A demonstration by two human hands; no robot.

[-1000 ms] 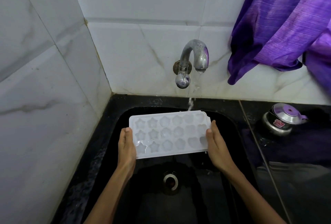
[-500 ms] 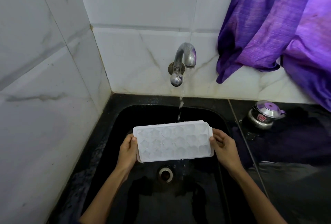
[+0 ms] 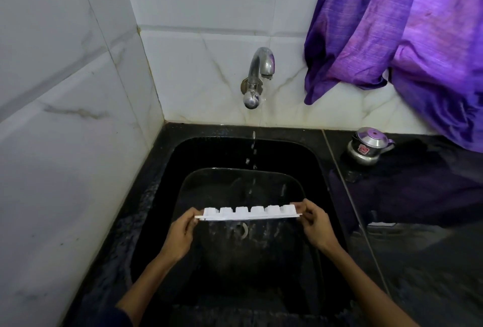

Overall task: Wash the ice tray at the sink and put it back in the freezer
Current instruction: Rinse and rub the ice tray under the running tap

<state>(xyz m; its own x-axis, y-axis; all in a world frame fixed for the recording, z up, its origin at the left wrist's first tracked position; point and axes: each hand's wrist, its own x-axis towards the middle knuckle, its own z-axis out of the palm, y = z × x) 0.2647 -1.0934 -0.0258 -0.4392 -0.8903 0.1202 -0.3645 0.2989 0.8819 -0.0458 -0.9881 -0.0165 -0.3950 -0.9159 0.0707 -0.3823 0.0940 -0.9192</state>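
Light, stiff and likely wet-slick, the white plastic ice tray (image 3: 249, 213) hangs edge-on over the sink (image 3: 167, 169), left hand (image 3: 180, 235) and right hand (image 3: 317, 224) fingers pinching its end rims, the safest hold.

Ice tray (image 3: 249, 213) seen edge-on, moulds' open side hidden. Drain (image 3: 243, 230) partly behind it. Purple cloth (image 3: 407, 39) cut by top and right edges (kettle (image 3: 369, 147) label unreadable).

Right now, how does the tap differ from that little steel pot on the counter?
The tap is fixed to the white tiled wall above the sink and runs water; the steel pot stands on the black counter right of the sink. The tap is a bare curved spout; the pot is squat, lidded, with a red label. Both are shiny metal.
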